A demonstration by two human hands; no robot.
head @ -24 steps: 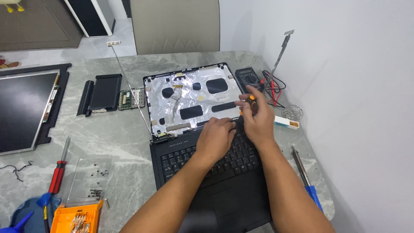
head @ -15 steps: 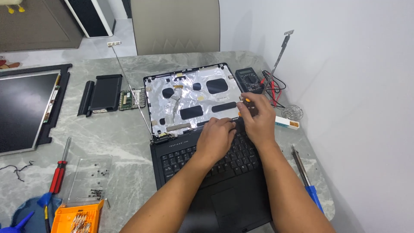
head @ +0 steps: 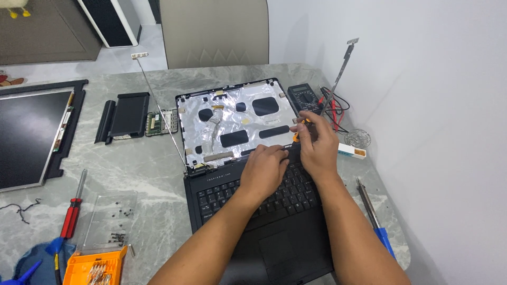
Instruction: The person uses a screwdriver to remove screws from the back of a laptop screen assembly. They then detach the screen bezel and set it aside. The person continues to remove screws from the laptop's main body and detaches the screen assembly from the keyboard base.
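Note:
A black laptop (head: 274,232) lies open and flat on the grey marble table, its screen panel removed so the silver-lined lid back (head: 232,124) shows. My left hand (head: 264,169) presses down at the hinge strip above the keyboard. My right hand (head: 314,145) grips a small orange-handled screwdriver (head: 298,132), its tip at the right hinge area.
A bare screen panel (head: 29,134) lies at the left, a black battery (head: 124,116) and a small circuit board (head: 161,121) beyond the laptop. A red screwdriver (head: 71,214), clear screw tray (head: 108,219) and orange bit box (head: 92,266) sit front left. A multimeter (head: 306,97) and soldering iron (head: 375,221) lie right.
My right hand has shifted slightly down and left with the screwdriver, closer to the hinge. My left hand stays in place.

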